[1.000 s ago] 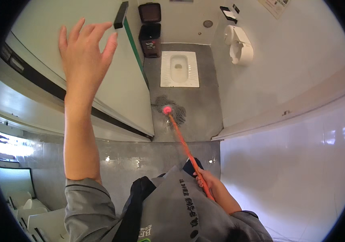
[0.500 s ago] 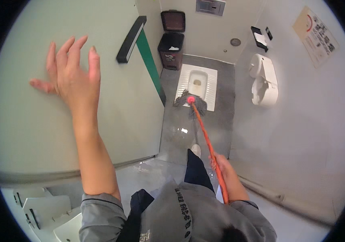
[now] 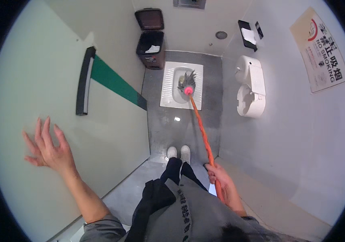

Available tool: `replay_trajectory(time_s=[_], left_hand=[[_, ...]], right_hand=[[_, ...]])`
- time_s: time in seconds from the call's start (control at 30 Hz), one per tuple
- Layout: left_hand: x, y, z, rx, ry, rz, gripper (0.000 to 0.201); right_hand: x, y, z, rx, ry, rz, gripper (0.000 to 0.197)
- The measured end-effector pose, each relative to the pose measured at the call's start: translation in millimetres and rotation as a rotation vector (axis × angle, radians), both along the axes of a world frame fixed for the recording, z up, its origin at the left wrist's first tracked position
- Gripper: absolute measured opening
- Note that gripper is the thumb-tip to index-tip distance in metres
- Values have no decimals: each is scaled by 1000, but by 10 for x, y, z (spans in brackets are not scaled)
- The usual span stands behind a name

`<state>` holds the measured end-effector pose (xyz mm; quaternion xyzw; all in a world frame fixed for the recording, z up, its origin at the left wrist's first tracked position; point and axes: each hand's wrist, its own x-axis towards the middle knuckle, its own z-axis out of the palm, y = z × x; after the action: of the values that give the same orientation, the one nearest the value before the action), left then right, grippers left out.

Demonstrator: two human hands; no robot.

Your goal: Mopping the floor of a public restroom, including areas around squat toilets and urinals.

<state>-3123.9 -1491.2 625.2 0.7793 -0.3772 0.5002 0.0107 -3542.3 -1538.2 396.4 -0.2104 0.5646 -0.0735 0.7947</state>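
Note:
My right hand (image 3: 223, 181) is wrapped round the orange handle of a mop (image 3: 203, 135). The mop's pink collar and grey strands lie over the bowl of a white squat toilet (image 3: 167, 90) set in the floor. At the left, my left hand (image 3: 53, 152) has its fingers spread against the pale stall door (image 3: 112, 141), holding nothing. Above that hand, the door carries a black handle (image 3: 85, 82) with a green stripe beside it.
An open brown bin (image 3: 151, 50) with white paper inside stands in the far left corner. On the right wall are a white paper dispenser (image 3: 256, 88), a small black shelf (image 3: 247, 36) and a sign (image 3: 319, 50). The grey floor (image 3: 162, 131) has wet, shiny patches.
The mop head has moved from the toilet's near edge into its bowl. My left hand is lower, the door stands wider, and both my shoes now show at the stall entrance.

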Motion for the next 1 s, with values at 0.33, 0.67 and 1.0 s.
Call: replay_trajectory(time_s=[0.33,0.67,1.0], left_hand=[[104,-475,-463,284,347,-213,43],[297,-621,-777,254,567,-268,44],[234,-641,-667,270,694,-245,40]], right_hand=[[-347,1099,144,462,26,-351,28],[-29,238,-26,417,49,-336,31],[482,-2046,-1127,-29,205,119,29]])
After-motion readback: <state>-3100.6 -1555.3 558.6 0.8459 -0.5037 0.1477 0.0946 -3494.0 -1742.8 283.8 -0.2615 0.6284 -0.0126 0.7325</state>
